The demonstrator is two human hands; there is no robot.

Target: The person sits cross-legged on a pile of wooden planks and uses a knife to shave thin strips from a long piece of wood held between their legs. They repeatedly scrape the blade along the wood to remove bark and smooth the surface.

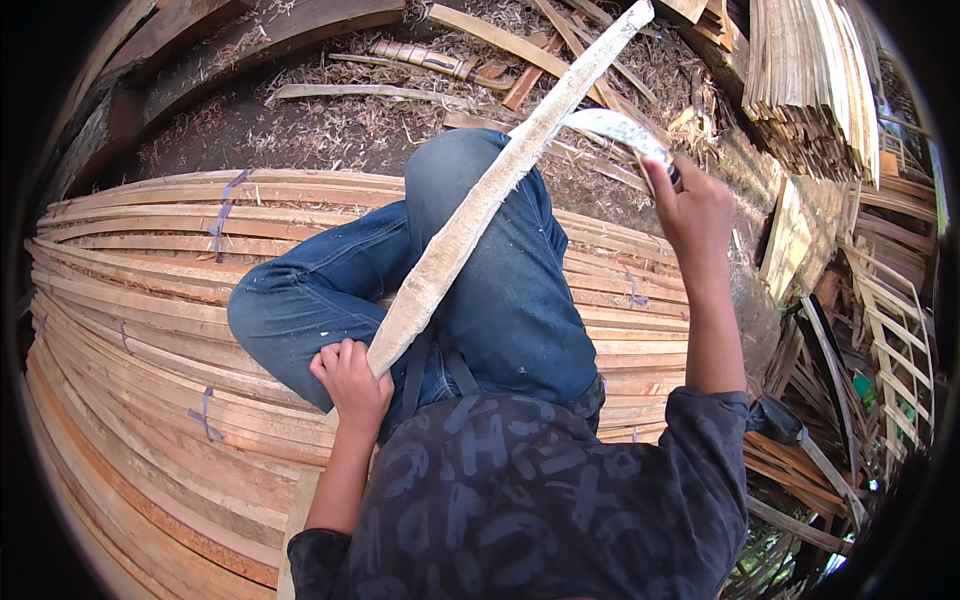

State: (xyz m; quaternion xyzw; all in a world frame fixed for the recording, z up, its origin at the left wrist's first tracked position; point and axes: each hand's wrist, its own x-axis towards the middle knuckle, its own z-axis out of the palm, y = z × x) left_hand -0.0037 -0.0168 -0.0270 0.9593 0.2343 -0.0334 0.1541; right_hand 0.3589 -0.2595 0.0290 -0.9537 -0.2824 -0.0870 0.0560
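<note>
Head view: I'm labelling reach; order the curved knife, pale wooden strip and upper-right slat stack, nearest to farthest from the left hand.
1. Pale wooden strip: its lower end in the left hand.
2. Curved knife: ahead, in the right hand.
3. Slat stack: upper right.

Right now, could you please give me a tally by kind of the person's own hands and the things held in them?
Hands: 2 (left hand, right hand)
Long pale wooden piece, held by the left: 1
Curved-bladed tool, held by the right: 1
Total: 4
</note>
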